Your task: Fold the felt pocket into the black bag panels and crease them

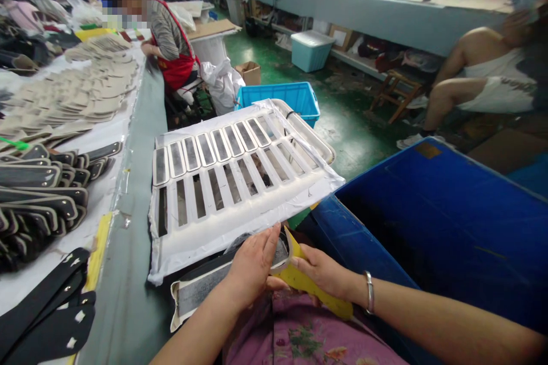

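At the bottom centre, my left hand lies over a long grey piece with a cream edge, its fingers together and its thumb tucked toward my lap. The piece slants under that hand, and its far end meets a yellow bendy strip. My right hand, with a silver bangle at the wrist, is closed round the yellow strip, which is bent upward at its top end. Just beyond both hands stands a white slotted rack. Grey panels with pale rims fill much of its back row of slots.
A bench at left carries black straps, stacked dark pieces and cream pieces. A large blue bin stands at right, a light blue crate behind the rack. A person in a red apron works at the bench; another sits at right.
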The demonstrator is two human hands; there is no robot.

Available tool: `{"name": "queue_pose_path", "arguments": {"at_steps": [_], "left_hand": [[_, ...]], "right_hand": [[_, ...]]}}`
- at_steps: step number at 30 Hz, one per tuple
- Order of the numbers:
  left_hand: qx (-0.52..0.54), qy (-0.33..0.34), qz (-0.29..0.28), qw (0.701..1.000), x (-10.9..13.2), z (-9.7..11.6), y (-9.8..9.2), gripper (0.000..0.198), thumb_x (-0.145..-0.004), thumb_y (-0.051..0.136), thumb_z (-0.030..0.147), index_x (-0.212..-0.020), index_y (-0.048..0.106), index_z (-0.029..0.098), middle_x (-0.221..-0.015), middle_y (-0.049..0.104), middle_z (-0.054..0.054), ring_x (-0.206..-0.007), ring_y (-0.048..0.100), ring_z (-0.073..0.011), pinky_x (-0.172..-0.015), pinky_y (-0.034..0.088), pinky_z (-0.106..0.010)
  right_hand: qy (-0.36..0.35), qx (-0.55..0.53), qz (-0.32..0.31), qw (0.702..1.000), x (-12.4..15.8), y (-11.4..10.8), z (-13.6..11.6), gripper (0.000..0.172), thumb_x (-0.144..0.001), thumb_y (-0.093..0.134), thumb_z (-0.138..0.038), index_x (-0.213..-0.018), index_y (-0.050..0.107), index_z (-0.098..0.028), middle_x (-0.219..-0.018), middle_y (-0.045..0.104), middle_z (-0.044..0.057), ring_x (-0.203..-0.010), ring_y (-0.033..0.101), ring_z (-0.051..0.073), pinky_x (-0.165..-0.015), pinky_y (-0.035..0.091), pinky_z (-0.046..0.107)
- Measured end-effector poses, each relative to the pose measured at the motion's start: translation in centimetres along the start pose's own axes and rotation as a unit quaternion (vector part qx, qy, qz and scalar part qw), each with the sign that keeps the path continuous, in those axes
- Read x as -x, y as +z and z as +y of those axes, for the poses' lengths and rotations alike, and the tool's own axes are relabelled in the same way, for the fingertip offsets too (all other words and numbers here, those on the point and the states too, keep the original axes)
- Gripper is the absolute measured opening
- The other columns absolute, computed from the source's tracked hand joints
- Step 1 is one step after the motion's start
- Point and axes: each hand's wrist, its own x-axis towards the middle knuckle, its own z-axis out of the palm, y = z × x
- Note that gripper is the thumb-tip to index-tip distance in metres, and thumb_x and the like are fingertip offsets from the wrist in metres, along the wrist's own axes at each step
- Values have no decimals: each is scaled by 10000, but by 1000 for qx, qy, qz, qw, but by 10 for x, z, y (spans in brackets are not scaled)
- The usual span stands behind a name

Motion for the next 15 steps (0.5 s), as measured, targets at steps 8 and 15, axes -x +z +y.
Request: {"name": "queue_pose_path", "arguments": {"at_steps": [8, 15], "left_hand": [[24, -19, 34, 999, 13, 7, 2, 1303, -539, 855, 308, -1437, -83, 195, -1335, 442, -198, -1198, 466, -309, -985, 395, -486], [-2, -107, -3, 994, 37, 9, -9, 824, -730, 677, 382, -1401, 268, 136, -1420, 366, -182, -1305, 348, -296, -1074, 269, -497]], "right_hand": [[-7, -49, 70, 996, 19, 11, -8, 314, -850, 461, -470, -929, 399, -173, -570, 553, -25, -362, 525, 139, -320, 427, 237], [-162, -282, 138, 935, 54, -9, -23, 367, -747, 645, -420, -950, 527, -137, -731, 554, 1, -543, 495, 73, -535, 442, 208]]}}
